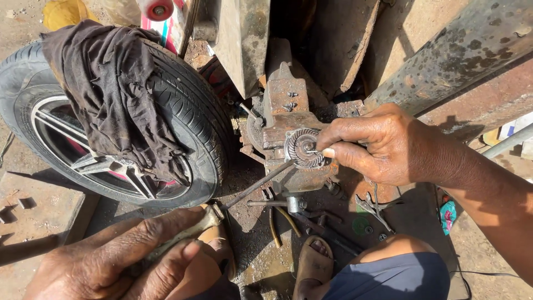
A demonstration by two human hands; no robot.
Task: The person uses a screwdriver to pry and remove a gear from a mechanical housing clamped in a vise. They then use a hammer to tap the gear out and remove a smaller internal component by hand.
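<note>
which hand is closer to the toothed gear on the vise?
Right. The right hand has its fingertips on the toothed gear. The left hand is well below and left, gripping the handle of a long tool whose tip reaches the gear.

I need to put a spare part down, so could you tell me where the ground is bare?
Bare ground lies left of the tyre, on the slab by the left hand. It is crowded below the toothed gear held by the right hand, where loose tools and pliers lie.

Bare forearms, no sleeves; blue-grey shorts [388, 278]; tan sandals [313, 264].
</note>
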